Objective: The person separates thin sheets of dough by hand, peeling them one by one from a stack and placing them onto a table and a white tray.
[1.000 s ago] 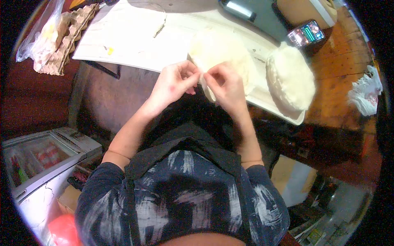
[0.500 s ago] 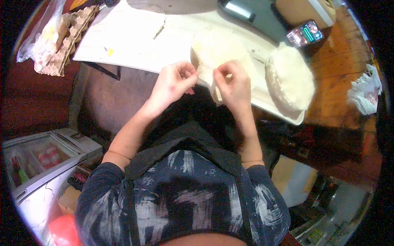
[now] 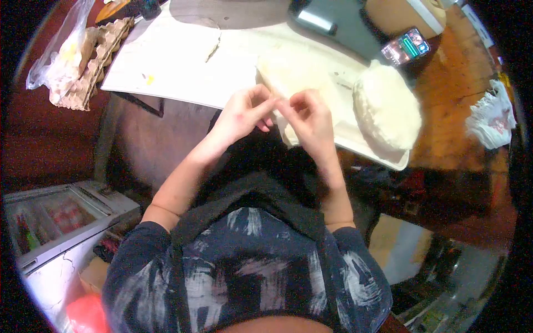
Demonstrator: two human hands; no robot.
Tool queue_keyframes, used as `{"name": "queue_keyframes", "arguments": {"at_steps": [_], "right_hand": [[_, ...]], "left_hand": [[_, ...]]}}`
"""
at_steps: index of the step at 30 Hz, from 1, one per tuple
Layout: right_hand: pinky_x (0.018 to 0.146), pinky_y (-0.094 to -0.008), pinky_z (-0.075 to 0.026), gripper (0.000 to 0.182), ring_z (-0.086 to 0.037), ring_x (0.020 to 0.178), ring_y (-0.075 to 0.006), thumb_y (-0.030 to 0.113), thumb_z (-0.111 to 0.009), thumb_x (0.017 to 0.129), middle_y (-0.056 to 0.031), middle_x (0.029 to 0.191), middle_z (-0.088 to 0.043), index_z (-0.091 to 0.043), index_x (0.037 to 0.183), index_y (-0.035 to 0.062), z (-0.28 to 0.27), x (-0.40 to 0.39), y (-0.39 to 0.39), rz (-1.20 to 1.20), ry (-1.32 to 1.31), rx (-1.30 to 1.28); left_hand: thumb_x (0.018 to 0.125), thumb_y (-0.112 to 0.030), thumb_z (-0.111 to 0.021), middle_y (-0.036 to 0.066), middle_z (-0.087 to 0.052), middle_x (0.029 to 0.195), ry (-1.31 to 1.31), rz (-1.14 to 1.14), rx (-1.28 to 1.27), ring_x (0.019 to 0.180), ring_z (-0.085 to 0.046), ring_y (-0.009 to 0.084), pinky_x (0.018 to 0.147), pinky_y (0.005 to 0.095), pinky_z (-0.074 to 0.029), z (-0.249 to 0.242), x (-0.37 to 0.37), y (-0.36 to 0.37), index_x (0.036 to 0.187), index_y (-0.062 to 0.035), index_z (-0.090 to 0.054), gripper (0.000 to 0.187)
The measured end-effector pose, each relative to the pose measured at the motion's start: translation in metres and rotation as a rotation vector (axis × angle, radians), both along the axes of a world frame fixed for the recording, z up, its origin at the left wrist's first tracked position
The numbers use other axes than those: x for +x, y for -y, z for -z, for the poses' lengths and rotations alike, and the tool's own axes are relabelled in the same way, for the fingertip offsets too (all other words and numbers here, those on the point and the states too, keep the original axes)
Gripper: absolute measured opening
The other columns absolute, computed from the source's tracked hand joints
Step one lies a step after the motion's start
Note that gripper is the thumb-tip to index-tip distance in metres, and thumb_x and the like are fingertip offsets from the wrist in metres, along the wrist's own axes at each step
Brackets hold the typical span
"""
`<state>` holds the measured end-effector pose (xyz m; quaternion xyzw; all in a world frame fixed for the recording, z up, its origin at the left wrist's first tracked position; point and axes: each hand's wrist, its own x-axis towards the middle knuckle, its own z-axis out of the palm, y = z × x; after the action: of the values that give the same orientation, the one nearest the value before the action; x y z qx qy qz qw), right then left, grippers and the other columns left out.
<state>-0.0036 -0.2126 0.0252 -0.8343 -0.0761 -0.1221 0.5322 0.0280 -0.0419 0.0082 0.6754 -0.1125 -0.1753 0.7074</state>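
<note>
A pale, soft, round dough sheet (image 3: 297, 69), probably a wrapper in a pile, lies on the white tray (image 3: 177, 66), its near flap hanging over the front edge. My left hand (image 3: 249, 115) is closed in a pinch at the left side of this flap. Opposite it, my right hand (image 3: 311, 117) pinches too, thumb and forefinger meeting the left fingertips at the sheet's edge. Glare and the fingers hide the exact grip. To the right, a thick round pale stack (image 3: 387, 108) rests on the tray's end, apart from both hands.
A lit phone (image 3: 408, 47) lies beyond the stack, near a dark lid-like object (image 3: 338, 28) and a brown container (image 3: 408, 14). Egg cartons (image 3: 94, 64) and a plastic bag (image 3: 64, 61) are at left. Crumpled white plastic (image 3: 494, 119) sits at far right.
My hands have come together; the fingertips now meet where there was a gap before. The right hand has shifted left and slightly down. The whole view has shifted slightly.
</note>
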Motion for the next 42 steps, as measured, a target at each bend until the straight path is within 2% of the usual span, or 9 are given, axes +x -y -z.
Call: {"name": "queue_keyframes", "arguments": {"at_steps": [6,9,11,14,17,30,36,38,42], "right_hand": [[0.059,-0.0344,-0.048,0.027,-0.059,0.065,-0.0259,0.024,-0.07,0.085,-0.0133,0.074,-0.057,-0.059,0.078,0.0001,0.011,0.008,0.005,-0.038,-0.013,-0.098],[0.058,-0.0293,-0.046,0.021,-0.059,0.062,-0.0178,0.019,-0.07,0.086,-0.0093,0.069,-0.06,-0.061,0.081,0.0002,0.003,0.006,0.002,0.014,0.058,-0.208],[0.06,-0.0346,-0.044,0.018,-0.059,0.063,-0.0259,0.017,-0.067,0.084,-0.0112,0.071,-0.059,-0.059,0.078,0.0024,0.002,0.006,0.0,0.089,0.2,-0.38],[0.066,-0.0417,-0.04,0.016,-0.058,0.07,-0.0302,0.018,-0.066,0.081,-0.0102,0.075,-0.056,-0.057,0.075,0.0059,-0.005,0.003,-0.005,0.178,0.288,-0.527],[0.066,-0.0411,-0.039,0.014,-0.057,0.072,-0.0294,0.016,-0.066,0.081,-0.0094,0.076,-0.055,-0.057,0.076,0.0067,-0.01,0.001,-0.005,0.241,0.335,-0.616],[0.063,-0.0386,-0.04,0.019,-0.057,0.063,-0.0277,0.017,-0.067,0.083,-0.0091,0.072,-0.056,-0.056,0.074,0.0048,-0.012,-0.003,-0.007,0.113,0.331,-0.495],[0.064,-0.0419,-0.044,0.018,-0.062,0.067,-0.032,0.022,-0.064,0.086,-0.0121,0.073,-0.063,-0.061,0.081,0.0045,-0.006,0.006,-0.008,0.128,0.118,-0.252],[0.064,-0.0436,-0.046,0.018,-0.062,0.066,-0.0339,0.021,-0.064,0.086,-0.0142,0.071,-0.064,-0.062,0.087,0.003,0.001,0.012,-0.007,0.065,0.1,-0.2],[0.067,-0.0447,-0.045,0.016,-0.062,0.069,-0.0352,0.019,-0.063,0.086,-0.0162,0.072,-0.063,-0.061,0.087,0.0029,0.0,0.013,-0.008,0.079,0.075,-0.238]], "left_hand": [[0.093,-0.023,-0.062,0.007,-0.063,0.067,0.077,-0.035,0.07,0.056,-0.061,0.0112,0.053,0.0248,-0.051,0.0,-0.001,-0.001,0.086,-0.0007,-0.058,0.024],[0.091,-0.021,-0.063,0.008,-0.062,0.063,0.149,-0.082,0.218,0.054,-0.06,0.0119,0.051,0.0259,-0.049,-0.004,-0.003,-0.004,0.083,-0.0005,-0.058,0.023],[0.088,-0.019,-0.065,0.011,-0.062,0.065,0.211,-0.138,0.293,0.054,-0.061,0.014,0.051,0.0285,-0.047,-0.002,-0.003,-0.003,0.079,0.0005,-0.058,0.023],[0.086,-0.019,-0.065,0.012,-0.062,0.067,0.316,-0.19,0.36,0.056,-0.061,0.0158,0.053,0.031,-0.047,0.0,-0.002,-0.002,0.077,0.0014,-0.058,0.023],[0.085,-0.019,-0.066,0.014,-0.062,0.068,0.309,-0.192,0.362,0.057,-0.06,0.0172,0.055,0.0329,-0.047,-0.002,-0.002,-0.002,0.076,0.002,-0.059,0.023],[0.091,-0.02,-0.064,0.007,-0.061,0.07,0.158,-0.17,0.132,0.054,-0.058,0.0096,0.047,0.024,-0.045,-0.007,0.004,0.002,0.087,0.0005,-0.058,0.022],[0.091,-0.016,-0.063,0.004,-0.06,0.072,0.335,-0.105,0.245,0.06,-0.058,0.0093,0.052,0.025,-0.047,-0.002,0.009,0.004,0.09,-0.0017,-0.057,0.016],[0.086,-0.012,-0.064,0.008,-0.06,0.074,0.545,-0.175,0.413,0.062,-0.06,0.0142,0.056,0.0295,-0.048,-0.012,0.004,0.006,0.086,-0.0008,-0.057,0.013],[0.081,-0.011,-0.065,0.012,-0.059,0.077,0.583,-0.279,0.528,0.064,-0.061,0.0204,0.059,0.0329,-0.049,-0.01,0.002,0.005,0.082,-0.0003,-0.057,0.013]]}}
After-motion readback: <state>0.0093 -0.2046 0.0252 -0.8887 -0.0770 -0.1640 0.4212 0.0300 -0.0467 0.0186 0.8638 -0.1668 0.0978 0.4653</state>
